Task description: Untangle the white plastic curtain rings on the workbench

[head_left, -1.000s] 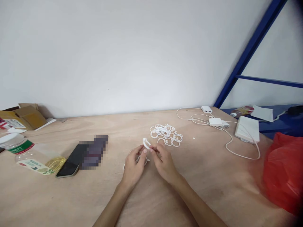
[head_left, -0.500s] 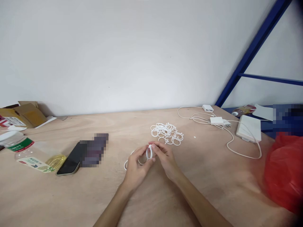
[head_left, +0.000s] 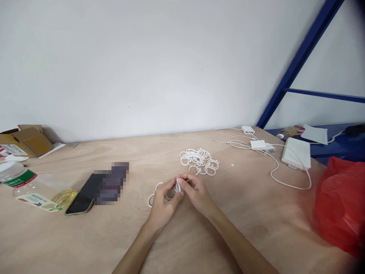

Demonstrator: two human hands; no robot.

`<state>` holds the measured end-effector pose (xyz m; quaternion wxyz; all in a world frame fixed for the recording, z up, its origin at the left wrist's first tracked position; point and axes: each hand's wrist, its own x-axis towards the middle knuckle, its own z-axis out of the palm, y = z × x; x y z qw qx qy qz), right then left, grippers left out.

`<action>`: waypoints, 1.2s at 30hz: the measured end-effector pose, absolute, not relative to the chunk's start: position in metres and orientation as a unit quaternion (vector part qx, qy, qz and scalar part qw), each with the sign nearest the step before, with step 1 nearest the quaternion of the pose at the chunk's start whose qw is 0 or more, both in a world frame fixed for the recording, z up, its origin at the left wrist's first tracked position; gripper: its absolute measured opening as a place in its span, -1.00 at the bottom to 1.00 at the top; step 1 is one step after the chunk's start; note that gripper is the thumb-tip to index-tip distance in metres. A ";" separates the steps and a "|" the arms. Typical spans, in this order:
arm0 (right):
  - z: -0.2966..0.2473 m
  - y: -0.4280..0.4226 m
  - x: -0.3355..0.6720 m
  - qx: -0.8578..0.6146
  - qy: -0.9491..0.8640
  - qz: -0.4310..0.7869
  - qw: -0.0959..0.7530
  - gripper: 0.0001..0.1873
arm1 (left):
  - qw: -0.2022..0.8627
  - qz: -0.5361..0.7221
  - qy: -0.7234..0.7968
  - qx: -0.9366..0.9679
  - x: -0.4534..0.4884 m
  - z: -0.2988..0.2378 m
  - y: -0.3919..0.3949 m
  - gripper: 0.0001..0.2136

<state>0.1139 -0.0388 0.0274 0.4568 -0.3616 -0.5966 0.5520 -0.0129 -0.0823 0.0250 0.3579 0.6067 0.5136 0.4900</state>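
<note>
Both hands meet over the middle of the wooden table (head_left: pixel 228 232). My left hand (head_left: pixel 163 205) and my right hand (head_left: pixel 196 194) each pinch the same small white plastic ring (head_left: pixel 178 186) between fingertips. A short chain of white rings (head_left: pixel 154 193) trails from it to the left and rests on the wood. Just beyond the hands lies a loose pile of white rings (head_left: pixel 199 161).
At the left lie a plastic bottle with yellow liquid (head_left: pixel 37 190), a dark phone (head_left: pixel 81 201) and a cardboard box (head_left: pixel 27 140). White chargers and cables (head_left: pixel 258 144) and a white flat box (head_left: pixel 296 153) sit at the right, beside a red plastic bag (head_left: pixel 340 205) and a blue metal frame (head_left: pixel 299 57).
The ring was held up and open-looking a second ago; the hands have since lowered and closed in around it, nearer the table. The ring chain at the left shows more.
</note>
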 end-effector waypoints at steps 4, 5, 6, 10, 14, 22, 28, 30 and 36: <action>0.029 -0.040 0.114 -0.352 -0.603 0.551 0.457 -0.77 | 0.353 0.504 0.510 0.601 -0.015 0.021 -0.082 -0.65; 0.029 -0.040 0.114 -0.351 -0.596 0.557 0.459 -0.76 | 0.350 0.508 0.511 0.599 -0.014 0.021 -0.082 -0.64; 0.029 -0.041 0.113 -0.352 -0.587 0.564 0.462 -0.76 | 0.347 0.511 0.512 0.597 -0.014 0.021 -0.082 -0.64; 0.030 -0.040 0.111 -0.350 -0.542 0.602 0.470 -0.74 | 0.337 0.509 0.523 0.595 -0.012 0.022 -0.082 -0.67; 0.029 -0.040 0.111 -0.345 -0.542 0.605 0.470 -0.75 | 0.310 0.491 0.533 0.616 -0.012 0.022 -0.084 -0.69; 0.024 -0.043 0.108 -0.363 -0.588 0.541 0.480 -0.76 | 0.245 0.448 0.550 0.661 -0.011 0.026 -0.090 -0.74; 0.021 -0.034 0.112 -0.399 -0.608 0.492 0.479 -0.76 | 0.161 0.429 0.586 0.669 -0.018 0.023 -0.086 -0.75; 0.018 -0.028 0.120 -0.456 -0.650 0.379 0.475 -0.78 | 0.110 0.403 0.619 0.665 -0.023 0.020 -0.083 -0.73; 0.005 -0.014 0.142 -0.598 -0.746 0.061 0.287 -0.81 | 0.016 0.289 0.702 0.650 -0.032 0.014 -0.078 -0.70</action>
